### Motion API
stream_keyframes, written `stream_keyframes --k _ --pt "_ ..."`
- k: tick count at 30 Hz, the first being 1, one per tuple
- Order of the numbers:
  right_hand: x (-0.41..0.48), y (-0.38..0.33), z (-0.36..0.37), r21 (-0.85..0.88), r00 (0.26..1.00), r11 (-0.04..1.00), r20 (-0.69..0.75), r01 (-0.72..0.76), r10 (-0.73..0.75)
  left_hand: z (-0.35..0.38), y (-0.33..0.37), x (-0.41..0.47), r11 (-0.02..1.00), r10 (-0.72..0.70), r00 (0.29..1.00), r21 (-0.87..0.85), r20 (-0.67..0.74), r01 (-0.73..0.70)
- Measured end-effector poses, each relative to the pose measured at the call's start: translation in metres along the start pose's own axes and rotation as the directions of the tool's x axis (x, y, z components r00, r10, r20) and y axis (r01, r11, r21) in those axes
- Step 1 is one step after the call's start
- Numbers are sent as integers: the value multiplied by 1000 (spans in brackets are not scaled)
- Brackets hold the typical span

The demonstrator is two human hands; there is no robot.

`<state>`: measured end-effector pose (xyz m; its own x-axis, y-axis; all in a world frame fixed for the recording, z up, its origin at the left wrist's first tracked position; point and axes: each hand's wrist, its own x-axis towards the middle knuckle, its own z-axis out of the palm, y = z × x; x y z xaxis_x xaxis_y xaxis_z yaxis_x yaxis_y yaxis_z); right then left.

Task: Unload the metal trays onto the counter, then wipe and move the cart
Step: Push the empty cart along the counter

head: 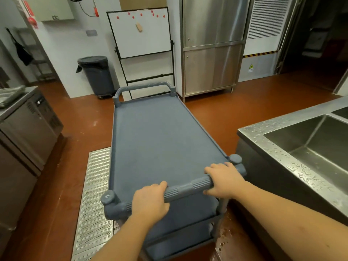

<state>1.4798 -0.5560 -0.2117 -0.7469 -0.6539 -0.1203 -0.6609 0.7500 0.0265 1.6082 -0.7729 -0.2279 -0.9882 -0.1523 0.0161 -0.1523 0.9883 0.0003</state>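
Both hands on the near handle (188, 188) of the grey cart (162, 140). Left hand (149, 201) wrapped over the ribbed bar toward its left end, fingers curled round it. Right hand (224, 180) gripping the same bar at the right end, just beside the corner post cap, thumb under. Both forearms bare.

Cart top shelf bare, nothing on it; lower shelves partly visible below the handle, contents can't tell. Far handle (145, 87) points at the whiteboard (140, 32) on its black stand. Cart sits on red-brown floor (216, 113), its left side over/along the metal floor grate (94, 200).

Metal trays (9, 95): look like a stack at far left on the counter (20, 102) over the undercounter units, partly cut by the frame edge, count can't tell.

Right: wet steel sink (308, 144), close to the cart's near right corner, floor below it wet. Back: grey bin (98, 74) w/ black liner left of the whiteboard, steel cabinet (211, 53) right of it.
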Motion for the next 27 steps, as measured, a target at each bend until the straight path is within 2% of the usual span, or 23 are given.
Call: stream_keyframes --k 5,9,12,16,22,27 --pt "6 -48 -8 40 998 998 -33 55 -53 -7 -59 -3 996 81 996 -30 21 -80" --pt "21 -84 -20 5 995 995 1 96 -96 -11 -109 1 1000 -10 993 28 118 7" --pt "37 -107 -18 -24 989 989 -1 149 -149 -11 -142 4 999 -12 987 52 160 4" --pt "48 -150 -2 29 989 996 -120 86 -82 -11 -188 6 997 -10 984 73 175 -3" --pt "68 -216 -7 34 996 999 -90 14 -11 -12 -248 3 997 -24 983 74 182 11" --pt "71 -245 -8 7 994 1000 -111 6 -5 -16 -271 -14 996 -44 985 85 169 30"
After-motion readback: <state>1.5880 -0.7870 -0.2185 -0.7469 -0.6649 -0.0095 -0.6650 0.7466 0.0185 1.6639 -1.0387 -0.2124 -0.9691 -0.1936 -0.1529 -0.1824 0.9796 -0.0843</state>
